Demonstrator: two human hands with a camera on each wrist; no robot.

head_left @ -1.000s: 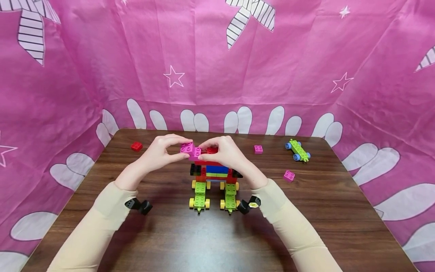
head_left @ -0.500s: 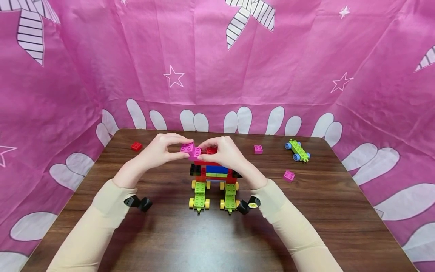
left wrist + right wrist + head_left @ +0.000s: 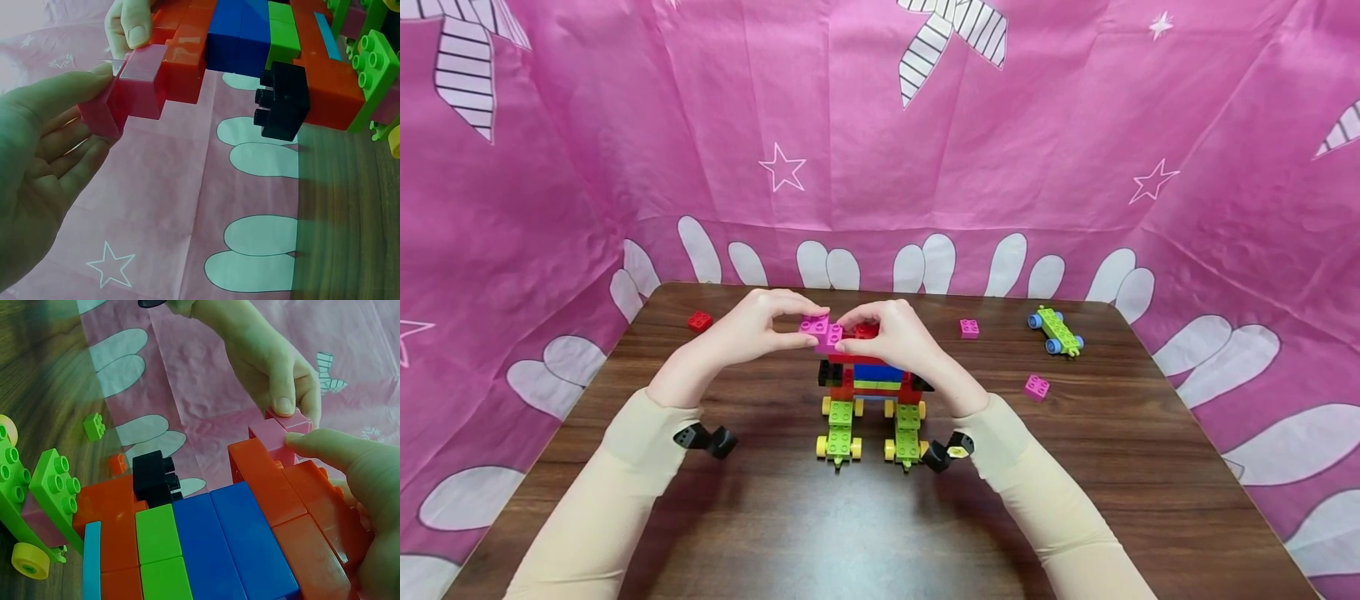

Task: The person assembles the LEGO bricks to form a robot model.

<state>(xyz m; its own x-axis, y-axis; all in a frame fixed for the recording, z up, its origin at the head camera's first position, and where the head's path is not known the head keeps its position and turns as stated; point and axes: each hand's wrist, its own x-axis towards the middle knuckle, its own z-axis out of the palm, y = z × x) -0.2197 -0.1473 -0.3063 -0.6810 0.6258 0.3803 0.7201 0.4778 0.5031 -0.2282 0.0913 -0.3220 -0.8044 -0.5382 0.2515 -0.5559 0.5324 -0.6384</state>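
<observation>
In the head view my left hand [image 3: 760,327] pinches a pink toy brick [image 3: 812,326] between thumb and fingers. That brick overlaps a second pink brick [image 3: 145,78], which sits against the red top layer [image 3: 265,481] of a standing brick build [image 3: 878,372]. My right hand [image 3: 897,335] pinches the second pink brick from the other side, its thumb on the brick's edge in the right wrist view. Blue, green, red and black bricks make up the build's body. Below, two lime wheeled bases [image 3: 840,433] with yellow wheels carry it on the table.
A red brick [image 3: 700,322] lies at the table's back left. Toward the right are two loose pink bricks [image 3: 969,328] and a lime wheeled base [image 3: 1056,331] with blue wheels. The right wrist view also shows a green brick [image 3: 94,427]. Pink cloth surrounds the wooden table [image 3: 1120,467].
My left hand has risen very slightly, still pinching the pink brick. The right hand and the build stay almost the same.
</observation>
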